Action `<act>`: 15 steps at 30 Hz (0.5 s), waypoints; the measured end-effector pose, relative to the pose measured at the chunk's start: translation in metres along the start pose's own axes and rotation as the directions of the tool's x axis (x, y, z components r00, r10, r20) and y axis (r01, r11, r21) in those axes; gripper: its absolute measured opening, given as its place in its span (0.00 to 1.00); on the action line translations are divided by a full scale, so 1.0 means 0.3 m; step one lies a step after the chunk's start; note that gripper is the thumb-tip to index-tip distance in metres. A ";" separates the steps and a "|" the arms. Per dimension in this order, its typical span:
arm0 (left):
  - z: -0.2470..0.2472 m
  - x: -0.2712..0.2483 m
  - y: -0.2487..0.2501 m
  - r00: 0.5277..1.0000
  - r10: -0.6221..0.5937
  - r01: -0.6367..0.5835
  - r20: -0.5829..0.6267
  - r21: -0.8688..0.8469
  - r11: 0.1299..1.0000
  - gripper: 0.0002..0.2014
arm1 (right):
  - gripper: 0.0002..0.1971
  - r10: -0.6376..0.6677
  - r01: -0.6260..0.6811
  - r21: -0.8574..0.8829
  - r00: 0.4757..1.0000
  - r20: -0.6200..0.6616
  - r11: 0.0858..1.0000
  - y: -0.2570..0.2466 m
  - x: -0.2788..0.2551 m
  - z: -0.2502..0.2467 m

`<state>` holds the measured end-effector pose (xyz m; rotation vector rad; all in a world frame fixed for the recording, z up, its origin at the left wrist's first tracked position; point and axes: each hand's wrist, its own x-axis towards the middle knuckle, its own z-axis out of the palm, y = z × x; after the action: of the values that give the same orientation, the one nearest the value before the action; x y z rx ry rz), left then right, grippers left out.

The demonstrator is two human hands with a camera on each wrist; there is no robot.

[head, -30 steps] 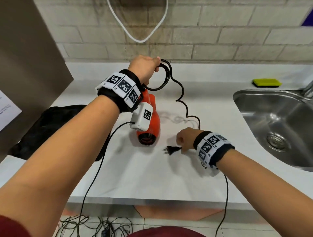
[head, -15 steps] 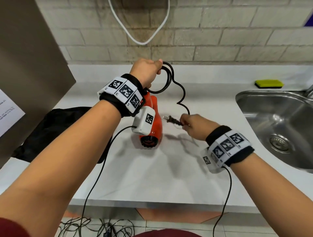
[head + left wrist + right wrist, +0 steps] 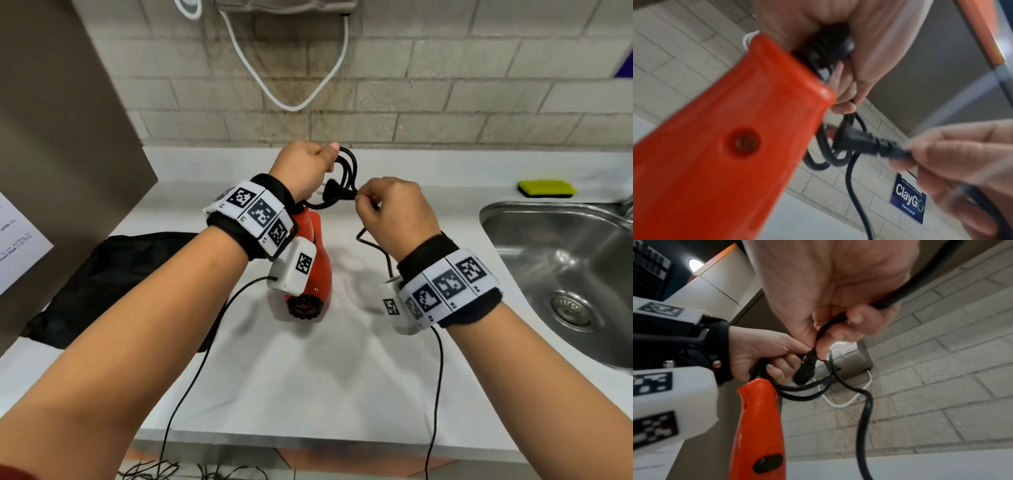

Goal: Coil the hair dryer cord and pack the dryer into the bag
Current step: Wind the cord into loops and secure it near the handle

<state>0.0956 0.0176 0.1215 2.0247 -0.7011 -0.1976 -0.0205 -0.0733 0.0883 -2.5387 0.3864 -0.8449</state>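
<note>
Above white counter [image 3: 308,377]: orange dryer [image 3: 317,270], black looped cord [image 3: 347,171].

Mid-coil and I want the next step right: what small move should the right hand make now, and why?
Probably pass the plug into the left hand, beside the cord loops it grips at the hair dryer handle. The right hand pinches the cord just behind the plug, with slack hanging below.

I see a white countertop [image 3: 308,377] running along a pale brick wall [image 3: 445,85]. A steel sink [image 3: 565,260] is set into it on the right, with a yellow-green sponge [image 3: 547,188] on the ledge behind it. A white cable [image 3: 294,102] hangs in a loop down the wall. A blue sign [image 3: 908,201] reading "ClayGo" is fixed to the brick. At the left edge I make out a sheet of printed paper [image 3: 20,240] on a brown panel [image 3: 61,137].
</note>
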 end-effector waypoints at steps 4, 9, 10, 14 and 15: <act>0.006 -0.002 0.005 1.000 0.029 -0.029 0.008 0.020 0.999 0.21 | 0.10 0.013 -0.011 0.051 0.999 -0.036 0.999 -0.028 0.015 0.024; 0.015 -0.020 0.013 0.996 0.052 -0.051 0.073 -0.014 0.999 0.17 | 0.08 0.190 -0.179 0.193 0.981 -0.039 0.965 -0.016 0.051 0.043; 0.019 -0.023 0.014 0.995 0.062 -0.061 0.076 -0.016 0.998 0.15 | 0.09 0.215 -0.197 0.232 0.975 -0.056 0.953 -0.019 0.060 0.044; 0.018 -0.019 0.016 0.997 0.062 -0.058 0.053 -0.068 0.996 0.13 | 0.09 0.333 -0.274 0.417 0.940 -0.075 0.867 -0.026 0.081 0.035; 0.014 -0.016 0.016 0.997 0.058 -0.054 0.053 -0.077 0.996 0.11 | 0.09 0.330 -0.274 0.449 0.943 -0.049 0.851 -0.026 0.086 0.033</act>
<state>0.0880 0.0154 0.1228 1.9319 -0.7729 -0.2448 0.0065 -0.0734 0.0979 -1.9519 0.5516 -0.8567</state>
